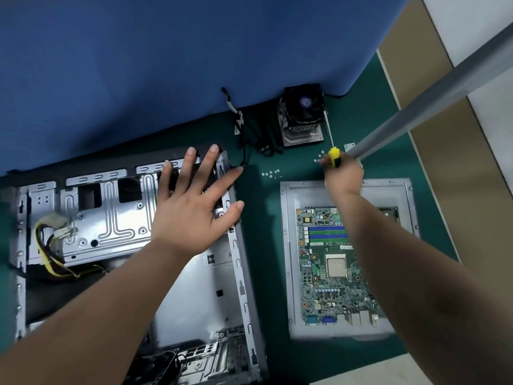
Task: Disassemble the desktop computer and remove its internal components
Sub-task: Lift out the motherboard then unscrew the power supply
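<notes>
The opened grey computer case lies on its side at the left, with its drive cage and yellow-black power cables showing. My left hand is spread open, fingers straight, over the cage's right end and the case's top right corner. To the right, the green motherboard lies on the grey side panel. My right hand grips the yellow-black handle of a screwdriver beyond the panel; its shaft points away toward the cooler.
A CPU cooler with black fan stands at the back by the blue partition. Black cables lie beside it. Small screws are scattered on the green mat. A grey metal bar crosses the upper right.
</notes>
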Available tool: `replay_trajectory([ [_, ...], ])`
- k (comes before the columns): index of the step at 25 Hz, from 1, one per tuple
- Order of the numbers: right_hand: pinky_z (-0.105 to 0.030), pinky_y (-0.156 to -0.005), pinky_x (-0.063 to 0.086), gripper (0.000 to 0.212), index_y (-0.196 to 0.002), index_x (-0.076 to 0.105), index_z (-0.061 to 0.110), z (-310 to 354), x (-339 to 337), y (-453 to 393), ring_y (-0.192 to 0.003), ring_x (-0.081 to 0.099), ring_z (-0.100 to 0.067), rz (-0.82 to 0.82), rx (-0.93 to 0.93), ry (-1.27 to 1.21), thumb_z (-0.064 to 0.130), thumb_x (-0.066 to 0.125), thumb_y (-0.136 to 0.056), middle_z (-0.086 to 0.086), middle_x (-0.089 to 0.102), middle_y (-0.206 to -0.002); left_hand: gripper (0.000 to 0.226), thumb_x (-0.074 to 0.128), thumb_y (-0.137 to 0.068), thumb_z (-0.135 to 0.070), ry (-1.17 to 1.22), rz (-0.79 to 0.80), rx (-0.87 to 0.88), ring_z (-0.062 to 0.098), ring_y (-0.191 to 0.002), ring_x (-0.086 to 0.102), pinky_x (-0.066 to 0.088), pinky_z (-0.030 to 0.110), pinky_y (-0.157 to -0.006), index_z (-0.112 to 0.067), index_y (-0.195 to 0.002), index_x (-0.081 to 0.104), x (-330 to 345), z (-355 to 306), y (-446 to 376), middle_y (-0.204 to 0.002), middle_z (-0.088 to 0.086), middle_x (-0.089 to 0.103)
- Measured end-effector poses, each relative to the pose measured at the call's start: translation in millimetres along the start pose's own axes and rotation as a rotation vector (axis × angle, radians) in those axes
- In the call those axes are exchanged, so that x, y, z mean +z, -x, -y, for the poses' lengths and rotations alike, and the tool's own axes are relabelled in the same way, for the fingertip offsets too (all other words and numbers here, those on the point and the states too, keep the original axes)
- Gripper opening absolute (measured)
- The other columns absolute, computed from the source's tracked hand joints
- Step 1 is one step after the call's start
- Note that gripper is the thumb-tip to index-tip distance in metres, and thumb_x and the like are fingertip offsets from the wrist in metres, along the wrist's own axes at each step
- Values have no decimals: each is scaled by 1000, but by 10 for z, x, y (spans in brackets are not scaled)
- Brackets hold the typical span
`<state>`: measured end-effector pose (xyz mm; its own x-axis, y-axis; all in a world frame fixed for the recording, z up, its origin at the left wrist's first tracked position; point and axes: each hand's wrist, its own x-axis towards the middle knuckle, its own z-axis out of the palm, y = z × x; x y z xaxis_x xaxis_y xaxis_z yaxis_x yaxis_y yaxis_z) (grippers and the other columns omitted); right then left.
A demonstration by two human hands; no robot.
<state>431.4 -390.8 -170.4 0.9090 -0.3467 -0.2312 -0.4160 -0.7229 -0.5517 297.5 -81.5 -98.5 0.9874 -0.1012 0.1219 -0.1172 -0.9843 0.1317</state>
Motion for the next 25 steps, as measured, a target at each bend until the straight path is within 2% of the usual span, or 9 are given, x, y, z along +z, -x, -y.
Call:
replay_trajectory([
  [2,-26,-66,36,22,-107,71,16,-1,-120,176,-78,54,-21,-41,29,-112,35,62,-99,3,61,-84,59,29,-98,-71,0,3,5,24,-159,8,5,55,-126,-53,-153,36,12,11,-8,-172,-11,14],
  [4,-27,-58,41,17,-104,64,20,26,-216,476,-72,57,-16,-35,51,-234,36,64,-98,7,61,-81,58,28,-97,-72,10,14,8,23,-159,8,5,55,-126,-55,-153,33,22,26,-14,-172,-12,14],
  [8,-36,-63,58,18,-112,50,22,24,-228,1281,-74,65,-14,202,150,-393,32,61,-102,0,69,-93,59,26,-96,-75,8,64,-22,21,-159,5,2,53,-125,-58,-152,28,-27,-1,-15,-171,-15,11],
  [12,-38,-73,54,19,-102,55,19,-64,-54,1951,-78,65,-22,362,166,-214,37,61,-100,-1,68,-90,54,31,-99,-71,306,155,-12,11,-159,-1,-3,45,-126,-58,-151,31,-221,113,8,-170,-19,16],
  [14,-33,-75,51,22,-97,60,17,-72,50,2132,-84,65,-25,350,162,-132,38,64,-98,-4,69,-91,47,40,-103,-58,469,74,-21,15,-156,18,12,44,-125,-46,-147,46,-353,239,157,-165,-13,33],
  [16,-32,-76,52,24,-96,62,14,-34,129,2213,-86,65,-26,357,151,-16,38,65,-97,-6,70,-92,45,44,-103,-50,476,1,-71,23,-150,34,27,49,-121,-35,-145,52,-486,380,424,-161,-6,42],
  [18,-34,-77,55,24,-96,61,13,34,176,2216,-87,65,-27,386,134,111,36,63,-98,-7,68,-94,49,43,-103,-50,399,39,-133,25,-151,31,27,51,-121,-32,-148,50,-565,533,757,-163,-5,39],
  [21,-37,-77,57,20,-104,62,10,138,206,2172,-89,63,-29,387,114,311,28,62,-96,-10,66,-103,55,32,-102,-57,234,166,-188,22,-157,18,18,52,-124,-40,-153,41,-607,804,1234,-168,-8,28],
  [25,-37,-76,53,22,-113,59,11,180,220,2175,-96,63,-33,363,93,397,19,61,-92,-12,65,-111,68,20,-97,-67,51,297,-157,17,-159,-7,1,49,-127,-52,-160,0,-535,974,1530,-172,-14,-6],
])
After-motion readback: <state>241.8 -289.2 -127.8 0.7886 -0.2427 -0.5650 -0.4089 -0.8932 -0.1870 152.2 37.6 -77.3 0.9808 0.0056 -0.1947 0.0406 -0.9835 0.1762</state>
